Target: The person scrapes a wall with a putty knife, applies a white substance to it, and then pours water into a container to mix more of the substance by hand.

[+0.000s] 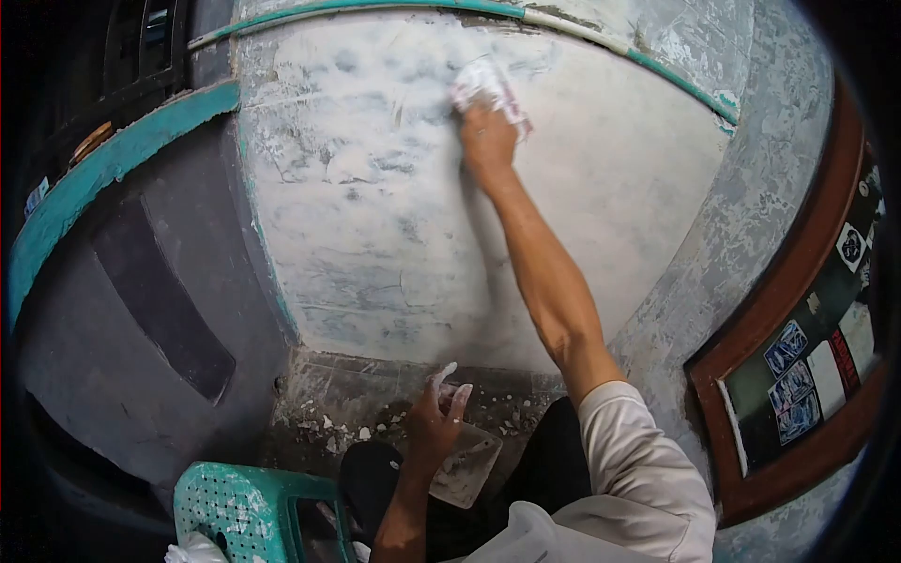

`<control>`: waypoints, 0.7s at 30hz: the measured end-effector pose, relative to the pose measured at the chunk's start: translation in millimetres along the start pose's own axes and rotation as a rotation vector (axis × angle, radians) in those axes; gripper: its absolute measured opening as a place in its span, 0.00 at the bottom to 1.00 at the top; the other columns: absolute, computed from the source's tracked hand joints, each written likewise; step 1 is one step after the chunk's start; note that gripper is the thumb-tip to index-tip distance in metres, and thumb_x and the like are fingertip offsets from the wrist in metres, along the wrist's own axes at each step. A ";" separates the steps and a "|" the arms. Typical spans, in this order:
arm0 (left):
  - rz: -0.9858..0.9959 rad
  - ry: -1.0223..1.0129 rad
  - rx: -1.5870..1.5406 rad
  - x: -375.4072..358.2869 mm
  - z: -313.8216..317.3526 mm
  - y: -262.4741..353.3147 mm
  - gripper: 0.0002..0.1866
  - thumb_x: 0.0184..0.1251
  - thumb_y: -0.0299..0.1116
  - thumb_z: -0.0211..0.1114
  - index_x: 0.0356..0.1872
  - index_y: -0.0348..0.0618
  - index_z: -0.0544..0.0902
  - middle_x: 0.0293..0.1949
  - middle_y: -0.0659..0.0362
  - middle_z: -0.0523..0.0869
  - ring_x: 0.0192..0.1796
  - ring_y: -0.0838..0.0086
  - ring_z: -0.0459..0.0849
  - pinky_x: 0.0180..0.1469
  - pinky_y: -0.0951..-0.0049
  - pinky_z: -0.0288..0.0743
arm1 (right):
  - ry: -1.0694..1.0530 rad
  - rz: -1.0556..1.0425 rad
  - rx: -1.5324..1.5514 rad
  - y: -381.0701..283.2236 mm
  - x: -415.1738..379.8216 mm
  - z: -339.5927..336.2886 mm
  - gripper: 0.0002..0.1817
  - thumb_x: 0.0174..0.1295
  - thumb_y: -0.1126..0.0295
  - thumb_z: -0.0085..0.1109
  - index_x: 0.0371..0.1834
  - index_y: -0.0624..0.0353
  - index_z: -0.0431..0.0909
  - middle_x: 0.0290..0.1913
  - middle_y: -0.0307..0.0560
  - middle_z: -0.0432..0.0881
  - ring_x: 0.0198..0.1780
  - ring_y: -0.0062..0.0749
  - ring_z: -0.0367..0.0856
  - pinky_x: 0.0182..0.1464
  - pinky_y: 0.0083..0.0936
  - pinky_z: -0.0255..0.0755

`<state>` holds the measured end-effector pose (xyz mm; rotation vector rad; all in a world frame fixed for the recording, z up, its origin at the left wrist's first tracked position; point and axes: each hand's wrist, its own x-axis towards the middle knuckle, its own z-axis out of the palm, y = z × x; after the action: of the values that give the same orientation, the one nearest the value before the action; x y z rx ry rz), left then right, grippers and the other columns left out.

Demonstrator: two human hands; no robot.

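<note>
Pale sleeve [648,469], white cloth [477,77] under right hand [489,136], against wall [357,216]

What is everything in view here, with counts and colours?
Wall patch: 1, whitish, centre
Crumpled cloth or paper: 1, white and reddish, on wall patch
Pipe: 1, teal and white, top
Ledge: 1, teal, upper left
Stool: 1, teal, lower left
Bundle: 1, white, bottom left
Debris: many bits, mostly whitish, wall base
Flat plate: 1, greyish, lower centre
Frame: 1, brown, right
Stickers: several, mixed, inside frame
Translucent item: 1, whitish, bottom centre
Knees: 2, black, bottom centre
Sleeve: 1, pale, right arm
Left hand: 1, white fingertips, lower centre
Right hand: 1, bare, upper centre
</note>
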<state>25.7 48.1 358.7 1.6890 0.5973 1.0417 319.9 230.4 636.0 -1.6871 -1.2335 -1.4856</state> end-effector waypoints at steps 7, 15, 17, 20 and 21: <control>0.029 0.054 -0.059 -5.6 -7.7 -7.5 0.23 0.74 0.35 0.69 0.66 0.42 0.78 0.33 0.56 0.88 0.31 0.74 0.84 0.39 0.70 0.79 | -0.495 -0.106 0.038 -23.5 -69.1 -50.3 0.19 0.64 0.71 0.52 0.56 0.64 0.80 0.50 0.60 0.87 0.41 0.49 0.89 0.36 0.47 0.82; 0.015 0.052 -0.004 -4.0 -18.3 1.2 0.23 0.73 0.36 0.70 0.65 0.42 0.79 0.30 0.55 0.86 0.30 0.71 0.84 0.38 0.67 0.79 | -0.029 0.074 -0.169 84.8 43.5 -87.1 0.18 0.67 0.71 0.47 0.56 0.60 0.81 0.52 0.57 0.87 0.46 0.52 0.89 0.42 0.49 0.81; -0.011 0.029 0.022 -4.6 -22.4 7.7 0.23 0.73 0.36 0.70 0.65 0.43 0.79 0.30 0.55 0.86 0.30 0.70 0.84 0.38 0.67 0.79 | -0.133 0.171 -0.178 75.0 46.3 -66.2 0.18 0.67 0.70 0.48 0.55 0.60 0.82 0.52 0.57 0.87 0.47 0.52 0.88 0.43 0.49 0.81; -0.015 -0.015 0.037 0.7 -17.6 7.5 0.23 0.73 0.37 0.70 0.65 0.43 0.79 0.32 0.53 0.87 0.29 0.69 0.84 0.38 0.66 0.79 | 0.062 -0.122 0.023 41.7 -3.3 -13.2 0.18 0.67 0.71 0.49 0.56 0.56 0.82 0.43 0.58 0.88 0.42 0.54 0.88 0.42 0.51 0.79; 0.013 -0.004 0.028 -0.1 -15.5 5.2 0.23 0.73 0.36 0.70 0.65 0.44 0.79 0.32 0.53 0.87 0.29 0.68 0.84 0.38 0.66 0.79 | -0.070 -0.111 0.124 17.4 -27.1 -9.5 0.16 0.67 0.71 0.48 0.52 0.57 0.83 0.43 0.58 0.88 0.43 0.54 0.87 0.42 0.50 0.79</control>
<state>11.8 53.9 365.2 1.7215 0.6012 1.0434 332.5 207.8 614.6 -1.6240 -1.4477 -1.3930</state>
